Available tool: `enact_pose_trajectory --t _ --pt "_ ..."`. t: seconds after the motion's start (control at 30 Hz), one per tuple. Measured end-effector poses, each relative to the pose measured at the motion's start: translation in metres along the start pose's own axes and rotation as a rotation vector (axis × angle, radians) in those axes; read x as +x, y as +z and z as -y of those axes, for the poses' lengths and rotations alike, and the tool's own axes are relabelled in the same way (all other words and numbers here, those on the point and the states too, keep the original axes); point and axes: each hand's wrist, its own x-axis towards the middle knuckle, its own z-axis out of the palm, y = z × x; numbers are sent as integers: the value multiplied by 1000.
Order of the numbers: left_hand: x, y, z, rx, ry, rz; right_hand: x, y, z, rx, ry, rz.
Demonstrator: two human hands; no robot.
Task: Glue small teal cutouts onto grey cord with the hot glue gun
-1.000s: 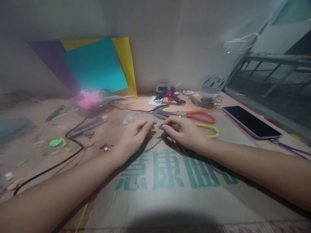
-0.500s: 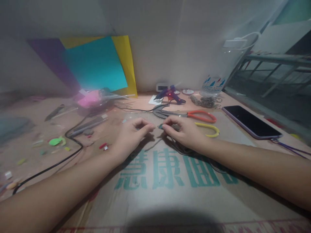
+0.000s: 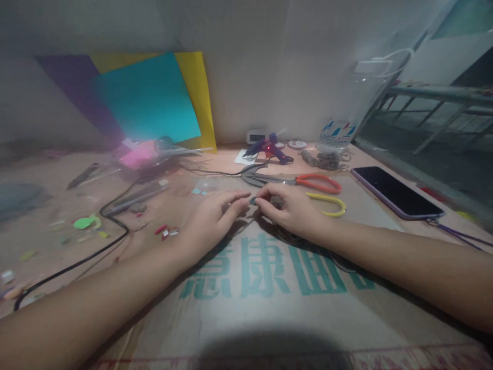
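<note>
My right hand (image 3: 288, 206) is closed, with its thumb and forefinger pinching a small teal piece (image 3: 252, 201). From the left, my left hand (image 3: 217, 216) meets it, thumb and forefinger drawn close together at the edge of that piece. Whether the left fingertips hold anything is too small to make out. Under my right hand lies a thin dark cord (image 3: 287, 237) in loose loops, mostly covered by the palm. Just beyond the hands are pliers with red handles (image 3: 319, 182) and a yellow handle (image 3: 333, 204) of another tool, partly hidden by my right hand.
A purple glue gun (image 3: 269, 149) with a red light stands at the back beside a small digital clock (image 3: 257, 136). A phone (image 3: 396, 192) lies right, near a clear plastic jar (image 3: 339, 128). Black cable (image 3: 77, 264) and coloured scraps (image 3: 83, 223) spread leftward; paper sheets (image 3: 150, 97) lean behind.
My left hand has moved slightly right, and its fingertips now reach the teal piece in my right hand. My right hand stays nearly in place. The view has shifted a little.
</note>
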Motion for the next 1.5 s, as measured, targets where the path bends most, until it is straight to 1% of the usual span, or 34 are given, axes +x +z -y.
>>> enact_pose_trajectory --t 0.17,0.23,0.33,0.57,0.8,0.9,0.97,1.0,1.07,1.1,1.17,1.33,1.4,1.5 --pt "0 2 4 117 154 -13 0 -1 0 -7 -16 32" --pt "0 2 4 162 195 -17 0 -1 1 -5 -10 42" --pt "1 1 2 187 204 -28 0 -1 1 -8 -5 45" --pt "0 1 3 145 195 -86 0 0 -2 -30 -3 59" --pt "0 1 3 133 155 -106 0 0 0 -9 30 76" --pt "0 2 3 107 100 -79 1 -1 1 26 65 50" --pt "-1 2 2 42 58 -63 2 -1 1 68 114 20" --pt "-1 2 1 -13 39 -79 2 -1 0 101 143 4" --pt "-1 0 -1 -119 -1 -162 3 -1 -1 178 182 -20" --pt "-1 -1 -2 -136 -33 -241 3 -2 -2 214 188 -24" --pt "1 -2 -2 -89 -113 -266 3 -2 -4 261 171 -8" --pt "4 0 6 -148 -184 -111 -1 -2 -5 238 79 72" --pt "4 2 9 -193 -200 -77 -3 -1 -6 228 54 84" --pt "5 2 7 -285 -220 -39 -4 0 -7 220 44 89"
